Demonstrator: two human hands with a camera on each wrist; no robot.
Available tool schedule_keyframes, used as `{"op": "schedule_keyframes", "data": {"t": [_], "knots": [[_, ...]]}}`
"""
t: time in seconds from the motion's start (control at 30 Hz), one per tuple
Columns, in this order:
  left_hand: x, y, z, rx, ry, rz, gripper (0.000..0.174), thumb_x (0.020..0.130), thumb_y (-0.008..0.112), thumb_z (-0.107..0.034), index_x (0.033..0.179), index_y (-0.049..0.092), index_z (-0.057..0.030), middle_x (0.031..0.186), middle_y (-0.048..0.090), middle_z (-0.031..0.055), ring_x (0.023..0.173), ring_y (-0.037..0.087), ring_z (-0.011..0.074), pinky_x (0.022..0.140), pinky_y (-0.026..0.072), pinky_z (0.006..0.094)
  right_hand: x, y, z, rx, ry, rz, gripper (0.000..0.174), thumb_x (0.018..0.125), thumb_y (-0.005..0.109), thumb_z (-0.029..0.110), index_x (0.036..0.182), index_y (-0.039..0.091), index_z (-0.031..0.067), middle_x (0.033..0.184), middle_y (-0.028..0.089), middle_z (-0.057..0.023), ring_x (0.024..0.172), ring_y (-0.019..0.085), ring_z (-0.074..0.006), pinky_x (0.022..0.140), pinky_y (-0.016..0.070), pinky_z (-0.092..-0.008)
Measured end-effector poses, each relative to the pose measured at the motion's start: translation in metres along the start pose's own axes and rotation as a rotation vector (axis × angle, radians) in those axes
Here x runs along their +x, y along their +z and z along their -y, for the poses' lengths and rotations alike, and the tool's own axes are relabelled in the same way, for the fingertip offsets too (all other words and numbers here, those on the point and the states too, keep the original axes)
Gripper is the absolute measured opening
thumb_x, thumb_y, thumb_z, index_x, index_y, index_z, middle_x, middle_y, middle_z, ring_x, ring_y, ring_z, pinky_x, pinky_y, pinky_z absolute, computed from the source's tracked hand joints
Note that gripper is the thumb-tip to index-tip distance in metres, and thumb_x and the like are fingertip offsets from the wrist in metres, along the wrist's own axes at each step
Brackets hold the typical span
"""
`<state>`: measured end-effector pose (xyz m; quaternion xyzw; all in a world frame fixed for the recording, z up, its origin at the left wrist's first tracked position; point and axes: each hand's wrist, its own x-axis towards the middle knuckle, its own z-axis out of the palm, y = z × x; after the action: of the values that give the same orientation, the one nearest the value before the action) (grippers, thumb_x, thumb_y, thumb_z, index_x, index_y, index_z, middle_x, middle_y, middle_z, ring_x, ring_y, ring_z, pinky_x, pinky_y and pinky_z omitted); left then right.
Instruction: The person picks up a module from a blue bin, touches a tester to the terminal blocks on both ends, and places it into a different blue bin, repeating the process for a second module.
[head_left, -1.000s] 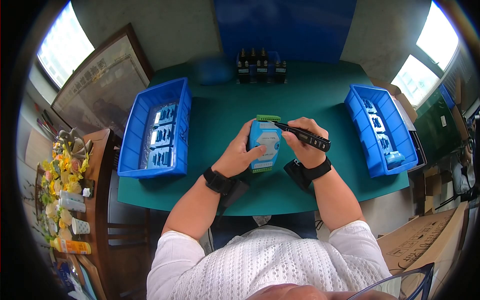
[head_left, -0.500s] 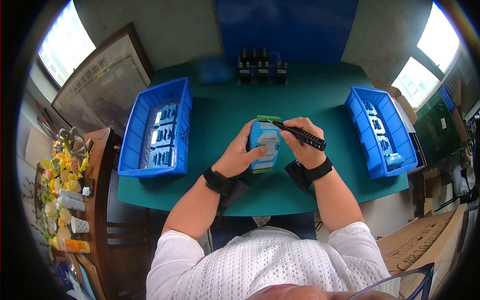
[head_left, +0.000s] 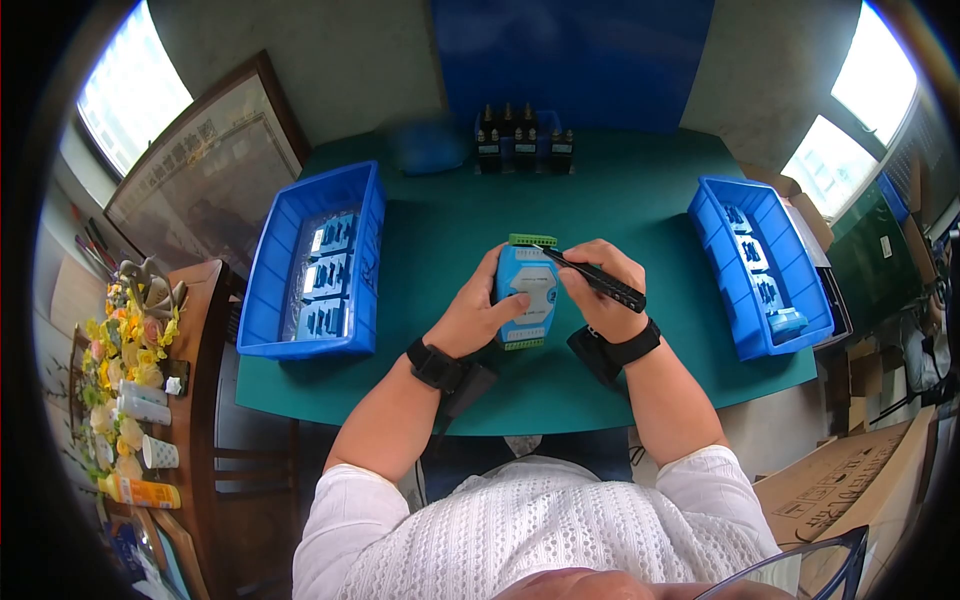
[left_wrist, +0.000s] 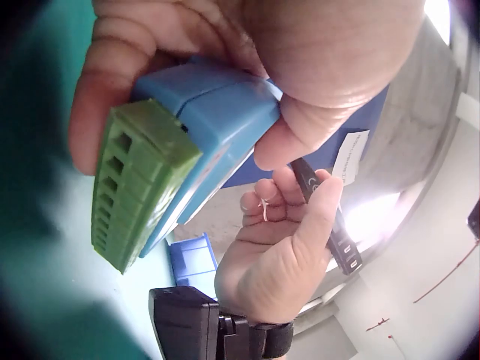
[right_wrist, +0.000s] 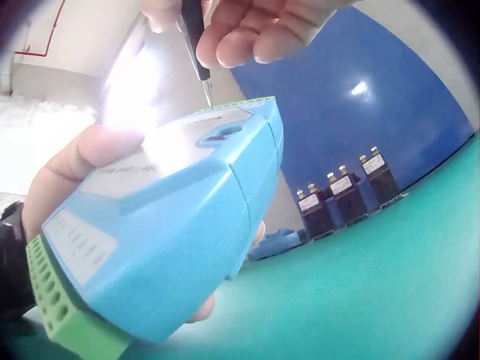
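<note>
My left hand [head_left: 472, 308] grips a blue plastic module [head_left: 526, 285], thumb across its pale label and fingers behind. Green screw terminal blocks [left_wrist: 124, 187] run along both ends of the module. In the right hand [head_left: 607, 290], a slim black voltage-tester screwdriver [head_left: 612, 285] is pinched between thumb and fingers. Its thin metal shaft [right_wrist: 207, 91] points down at the far green terminal block [head_left: 533, 240], the tip right at that block's edge. The remaining right fingers [right_wrist: 270, 41] are bent beside the handle.
Blue bins stand left [head_left: 365, 280] and right [head_left: 720, 290] on the green table [head_left: 440, 230], both holding similar modules. Several black components with metal studs [head_left: 525, 145] stand at the back near a blue panel [head_left: 570, 60]. A blurred blue object [head_left: 428, 148] lies beside them.
The right hand and screwdriver handle have shifted slightly left, and the handle has turned in the fingers. The module's far end moved slightly left; the left grip looks the same.
</note>
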<state>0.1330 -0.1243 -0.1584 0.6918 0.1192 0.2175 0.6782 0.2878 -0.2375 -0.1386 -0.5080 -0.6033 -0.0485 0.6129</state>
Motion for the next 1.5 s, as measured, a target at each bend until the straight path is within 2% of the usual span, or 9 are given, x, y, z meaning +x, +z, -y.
{"op": "schedule_keyframes", "data": {"t": [0.57, 0.77, 0.97, 1.07, 1.17, 1.5], "knots": [[-0.0002, 0.0006, 0.0014, 0.014, 0.003, 0.028, 0.065, 0.081, 0.061, -0.009, 0.135, 0.026, -0.0025, 0.12, 0.047, 0.0115, 0.111, 0.046, 0.0185, 0.096, 0.0366, 0.0308, -0.0011, 0.0008, 0.0, 0.004, 0.101, 0.014, 0.018, 0.074, 0.072, 0.01, 0.087, 0.061, 0.0028, 0.08, 0.063, -0.0092, 0.066, 0.062, -0.0188, 0.058, 0.0497, -0.0266], [-0.0004, 0.0013, 0.0001, -0.005, 0.002, 0.019, 0.066, 0.081, 0.061, -0.007, 0.136, 0.025, -0.002, 0.12, 0.046, 0.0117, 0.113, 0.045, 0.0185, 0.096, 0.0364, 0.0306, 0.0008, 0.0041, -0.0015, -0.011, 0.061, -0.008, 0.017, 0.072, 0.071, 0.005, 0.085, 0.06, 0.0033, 0.077, 0.063, -0.0084, 0.065, 0.062, -0.0176, 0.058, 0.0498, -0.0262], [-0.0014, 0.0033, -0.0025, 0.005, -0.002, 0.018, 0.067, 0.082, 0.061, -0.009, 0.136, 0.024, -0.0013, 0.121, 0.046, 0.0124, 0.113, 0.045, 0.0194, 0.097, 0.0358, 0.031, -0.0011, 0.0019, -0.0006, -0.03, 0.077, -0.046, 0.023, 0.067, 0.075, 0.005, 0.085, 0.06, 0.0035, 0.077, 0.063, -0.0083, 0.066, 0.063, -0.0183, 0.058, 0.0502, -0.0258], [-0.001, 0.0032, 0.001, 0.022, 0.013, 0.022, 0.067, 0.082, 0.061, -0.009, 0.136, 0.023, -0.0013, 0.121, 0.045, 0.0128, 0.114, 0.045, 0.0198, 0.097, 0.0355, 0.0314, -0.0019, 0.0029, -0.005, -0.027, 0.021, -0.083, 0.026, 0.064, 0.078, 0.006, 0.083, 0.06, 0.003, 0.077, 0.064, -0.0089, 0.067, 0.063, -0.0189, 0.058, 0.0506, -0.0261], [-0.0013, 0.0037, 0.0006, 0.023, 0.011, 0.026, 0.067, 0.082, 0.062, -0.009, 0.136, 0.023, -0.0015, 0.121, 0.045, 0.0128, 0.114, 0.044, 0.02, 0.097, 0.0352, 0.0315, -0.0013, 0.0024, -0.0065, -0.056, -0.051, -0.077, 0.029, 0.064, 0.078, 0.003, 0.084, 0.058, -0.0001, 0.077, 0.063, -0.0108, 0.064, 0.061, -0.0172, 0.058, 0.0493, -0.0253], [-0.0024, 0.0071, -0.0033, 0.025, -0.011, 0.017, 0.067, 0.082, 0.061, -0.009, 0.136, 0.023, -0.002, 0.122, 0.045, 0.0122, 0.114, 0.044, 0.0195, 0.097, 0.0354, 0.0311, -0.0012, 0.0041, -0.0054, -0.061, -0.07, -0.121, 0.027, 0.063, 0.08, 0.004, 0.077, 0.057, 0.0001, 0.071, 0.062, -0.011, 0.062, 0.061, -0.0175, 0.056, 0.0492, -0.0258]]}}
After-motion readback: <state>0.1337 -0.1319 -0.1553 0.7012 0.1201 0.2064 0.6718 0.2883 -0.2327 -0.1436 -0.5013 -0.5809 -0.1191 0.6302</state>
